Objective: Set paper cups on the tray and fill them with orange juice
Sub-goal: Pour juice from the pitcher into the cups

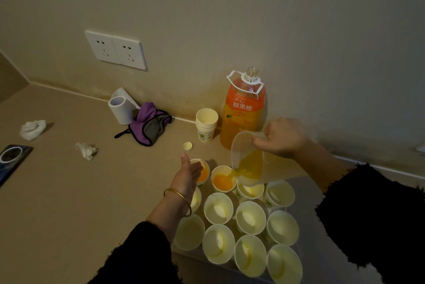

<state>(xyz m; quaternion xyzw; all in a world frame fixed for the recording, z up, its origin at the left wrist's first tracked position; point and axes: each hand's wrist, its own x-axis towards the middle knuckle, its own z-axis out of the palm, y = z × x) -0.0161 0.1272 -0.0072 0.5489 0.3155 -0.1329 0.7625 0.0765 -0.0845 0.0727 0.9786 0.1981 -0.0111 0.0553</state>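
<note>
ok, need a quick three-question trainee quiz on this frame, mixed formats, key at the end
1. True or false: the orange juice bottle is capped.
2. The clear jug is: A) standing on the counter; B) tilted in the right hand, pouring; C) lying empty.
3. Fill in: ___ paper cups on the tray hold juice.
Key: 1 false; 2 B; 3 two.
</note>
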